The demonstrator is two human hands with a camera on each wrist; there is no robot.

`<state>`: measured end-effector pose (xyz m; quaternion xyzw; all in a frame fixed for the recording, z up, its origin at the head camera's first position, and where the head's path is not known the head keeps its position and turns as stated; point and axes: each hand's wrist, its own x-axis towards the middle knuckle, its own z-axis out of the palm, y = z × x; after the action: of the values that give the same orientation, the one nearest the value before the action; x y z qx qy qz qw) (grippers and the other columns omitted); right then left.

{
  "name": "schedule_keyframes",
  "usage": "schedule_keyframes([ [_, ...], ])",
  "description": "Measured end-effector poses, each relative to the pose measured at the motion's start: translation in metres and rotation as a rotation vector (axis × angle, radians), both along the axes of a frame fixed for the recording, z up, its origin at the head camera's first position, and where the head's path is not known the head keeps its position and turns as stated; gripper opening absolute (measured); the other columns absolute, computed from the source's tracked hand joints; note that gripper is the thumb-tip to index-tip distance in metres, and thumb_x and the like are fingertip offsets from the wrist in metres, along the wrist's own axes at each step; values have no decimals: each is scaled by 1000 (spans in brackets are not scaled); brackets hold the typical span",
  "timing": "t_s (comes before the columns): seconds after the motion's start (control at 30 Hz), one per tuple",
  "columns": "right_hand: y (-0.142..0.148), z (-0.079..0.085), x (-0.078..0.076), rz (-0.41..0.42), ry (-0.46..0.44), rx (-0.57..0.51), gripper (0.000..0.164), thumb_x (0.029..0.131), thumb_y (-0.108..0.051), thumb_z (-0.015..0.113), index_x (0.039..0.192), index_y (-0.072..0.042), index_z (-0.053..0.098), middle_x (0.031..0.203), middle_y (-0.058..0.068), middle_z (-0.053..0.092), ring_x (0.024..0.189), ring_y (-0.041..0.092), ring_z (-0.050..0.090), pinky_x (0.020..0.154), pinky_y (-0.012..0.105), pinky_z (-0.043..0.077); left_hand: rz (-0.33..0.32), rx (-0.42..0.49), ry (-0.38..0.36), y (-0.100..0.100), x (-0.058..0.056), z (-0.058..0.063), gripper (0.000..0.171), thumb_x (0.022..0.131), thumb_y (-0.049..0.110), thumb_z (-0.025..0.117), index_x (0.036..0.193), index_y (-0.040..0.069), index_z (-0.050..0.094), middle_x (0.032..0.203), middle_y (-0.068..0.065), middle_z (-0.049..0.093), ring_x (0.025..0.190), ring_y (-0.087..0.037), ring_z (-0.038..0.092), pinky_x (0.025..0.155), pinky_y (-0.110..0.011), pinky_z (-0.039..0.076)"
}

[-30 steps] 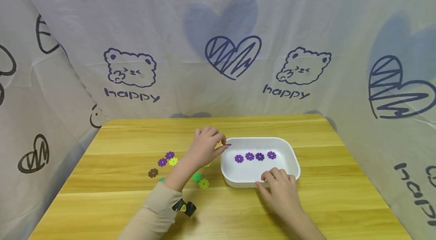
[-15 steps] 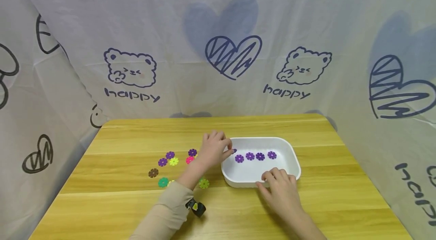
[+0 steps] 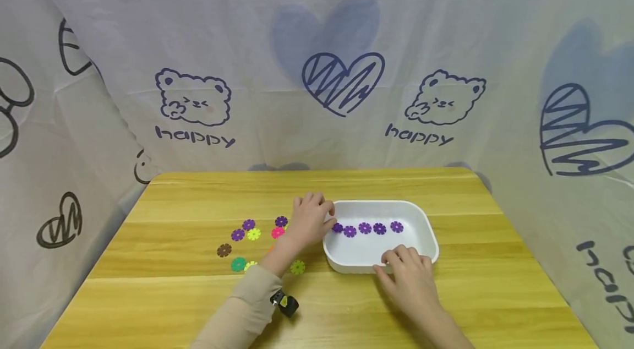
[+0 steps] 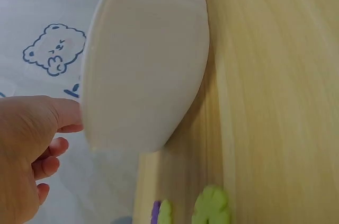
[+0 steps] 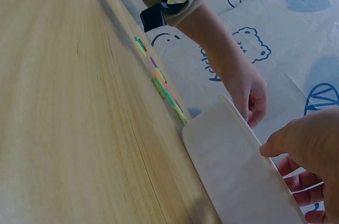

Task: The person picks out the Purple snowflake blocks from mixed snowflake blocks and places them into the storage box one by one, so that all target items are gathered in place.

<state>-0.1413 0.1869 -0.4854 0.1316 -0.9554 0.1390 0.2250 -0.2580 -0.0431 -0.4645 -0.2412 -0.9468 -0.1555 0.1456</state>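
Note:
Inside the white plastic tray (image 3: 381,252) lies a row of several purple snowflake discs (image 3: 365,228). At the row's left end is one purple disc (image 3: 337,227), right by the fingertips of my left hand (image 3: 311,221). That hand reaches over the tray's left rim with its fingers loosely bent and nothing visibly held. My right hand (image 3: 410,277) holds the tray's near rim, with the thumb (image 5: 273,144) on the outer wall and the fingers over the inside. In the left wrist view the tray wall (image 4: 143,65) hides the discs inside.
Left of the tray, loose snowflake discs lie on the wooden table (image 3: 148,283): purple (image 3: 238,235), yellow (image 3: 254,234), brown (image 3: 224,250), green (image 3: 238,264) and pink (image 3: 278,233). My left forearm covers part of this group. A printed cloth (image 3: 267,145) hangs behind the table.
My left hand has moved right and down into the tray's left end and let go of a purple snowflake disc, which now lies beside the row. The right hand has stayed on the rim.

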Motion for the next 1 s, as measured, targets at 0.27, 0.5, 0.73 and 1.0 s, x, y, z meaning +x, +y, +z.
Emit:
schedule_keyframes([
  [0.27, 0, 0, 0, -6, -3, -5, 22, 77, -30, 82, 84, -18, 64, 84, -5, 57, 80, 16, 49, 76, 36, 35, 17, 29, 99, -33, 11, 6, 17, 84, 31, 75, 92, 19, 66, 94, 0, 56, 90, -20, 47, 81, -42, 33],
  [0.5, -1, 0, 1, -11, -10, -3, 23, 77, -30, 82, 84, -18, 64, 84, -5, 56, 80, 16, 49, 76, 35, 35, 56, 39, 118, -71, 26, 13, 19, 84, 31, 76, 95, 19, 67, 95, 0, 56, 93, -23, 49, 78, -41, 30],
  [0.73, 0, 0, 1, -3, -2, -10, 22, 77, -30, 81, 85, -18, 64, 86, -4, 58, 81, 16, 50, 78, 37, 36, 147, 77, 20, -113, 33, 4, 20, 85, 28, 75, 100, 17, 67, 100, -1, 57, 96, -24, 45, 80, -42, 26],
  [1.0, 1, -1, 1, 10, 32, -11, 23, 75, -29, 83, 83, -18, 64, 84, -5, 58, 80, 16, 50, 79, 38, 36, 265, 122, -1, -160, 37, -10, 21, 84, 27, 77, 97, 14, 68, 98, -7, 59, 95, -28, 45, 81, -47, 25],
])
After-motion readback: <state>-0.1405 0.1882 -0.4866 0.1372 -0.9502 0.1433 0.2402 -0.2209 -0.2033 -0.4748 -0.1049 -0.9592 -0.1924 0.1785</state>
